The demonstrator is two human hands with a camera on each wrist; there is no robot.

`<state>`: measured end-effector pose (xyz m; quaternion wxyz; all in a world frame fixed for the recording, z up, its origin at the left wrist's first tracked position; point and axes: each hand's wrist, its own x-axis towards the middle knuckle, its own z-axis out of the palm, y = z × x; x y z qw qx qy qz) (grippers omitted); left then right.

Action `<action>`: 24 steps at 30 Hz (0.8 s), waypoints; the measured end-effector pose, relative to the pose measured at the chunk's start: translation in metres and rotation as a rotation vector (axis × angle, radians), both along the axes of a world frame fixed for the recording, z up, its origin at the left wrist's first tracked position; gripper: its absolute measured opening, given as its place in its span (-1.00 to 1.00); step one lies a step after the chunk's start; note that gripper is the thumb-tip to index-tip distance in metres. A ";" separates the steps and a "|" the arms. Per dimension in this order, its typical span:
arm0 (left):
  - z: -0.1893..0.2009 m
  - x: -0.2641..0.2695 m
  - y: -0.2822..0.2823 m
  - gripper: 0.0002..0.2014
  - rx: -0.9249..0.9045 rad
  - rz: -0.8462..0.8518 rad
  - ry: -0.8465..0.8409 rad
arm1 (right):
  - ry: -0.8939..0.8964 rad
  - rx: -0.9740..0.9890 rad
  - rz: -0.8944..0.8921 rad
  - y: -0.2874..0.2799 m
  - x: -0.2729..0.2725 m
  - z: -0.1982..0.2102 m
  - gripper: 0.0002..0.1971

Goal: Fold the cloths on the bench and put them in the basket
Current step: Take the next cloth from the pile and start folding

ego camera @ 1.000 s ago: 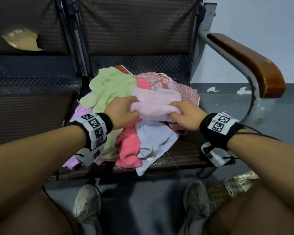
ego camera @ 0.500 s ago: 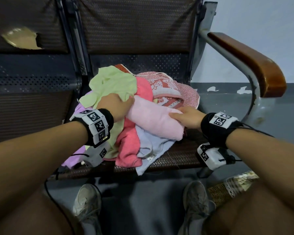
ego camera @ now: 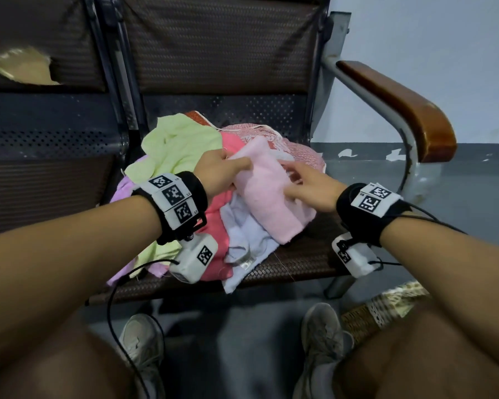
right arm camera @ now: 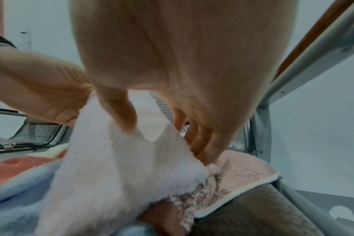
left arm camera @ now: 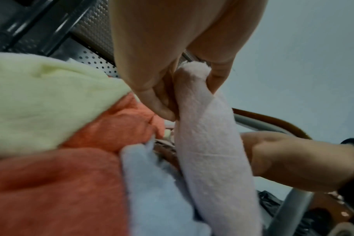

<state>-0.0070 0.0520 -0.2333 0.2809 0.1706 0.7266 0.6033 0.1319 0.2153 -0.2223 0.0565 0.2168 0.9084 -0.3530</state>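
Observation:
A pale pink cloth (ego camera: pixel 271 197) lies on top of a pile of cloths on the bench seat (ego camera: pixel 300 263). My left hand (ego camera: pixel 234 165) pinches its far corner between thumb and fingers and holds it raised; the left wrist view shows the same pinch by my left hand (left arm camera: pixel 190 89) on the pale pink cloth (left arm camera: pixel 208 151). My right hand (ego camera: pixel 291 180) holds the cloth's right edge; in the right wrist view my right hand (right arm camera: pixel 164 137) has its thumb in front and its fingers behind the pale pink cloth (right arm camera: pixel 115 167). Only a part of the woven basket (ego camera: pixel 383 309) shows, on the floor by my right knee.
Under the pink cloth lie a green cloth (ego camera: pixel 179 142), a coral cloth (ego camera: pixel 216 223), a light blue cloth (ego camera: pixel 248 240), a patterned red cloth (ego camera: pixel 303 151) and a purple cloth (ego camera: pixel 121 188). A wooden armrest (ego camera: pixel 401 108) stands to the right. My shoes (ego camera: pixel 323 338) rest on the floor below.
My left hand has lifted the pink cloth's corner up and toward the backrest. My right hand moved along the cloth's right edge, and the cloth now stretches from far to near.

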 end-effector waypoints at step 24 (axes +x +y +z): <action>0.020 0.173 0.124 -0.62 -0.115 -0.644 -0.188 | 0.549 -0.702 -0.790 0.090 0.193 0.044 -0.59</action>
